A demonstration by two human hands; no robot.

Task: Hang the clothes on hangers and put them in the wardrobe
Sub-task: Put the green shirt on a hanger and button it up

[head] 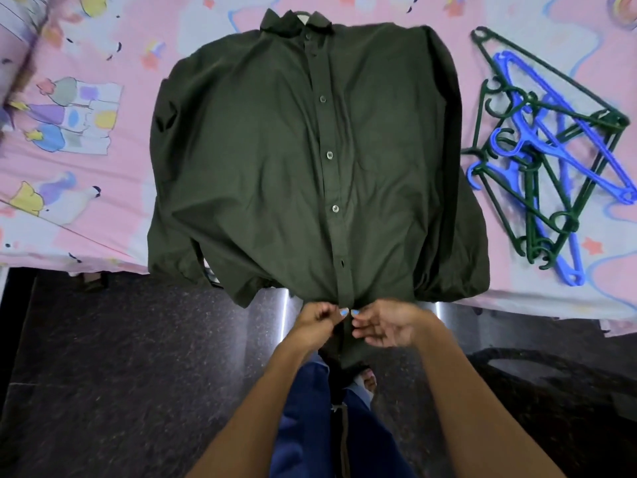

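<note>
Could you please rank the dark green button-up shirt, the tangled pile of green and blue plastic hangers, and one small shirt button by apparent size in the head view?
1. The dark green button-up shirt, spread over the bed.
2. The tangled pile of green and blue plastic hangers.
3. The small shirt button, by far the smallest.

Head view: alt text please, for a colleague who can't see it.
Both hands, left hand and right hand, pinch the bottom hem of a dark green shirt lying buttoned, collar away, on a pink patterned bedsheet. Green and blue hangers lie piled to its right.
</note>
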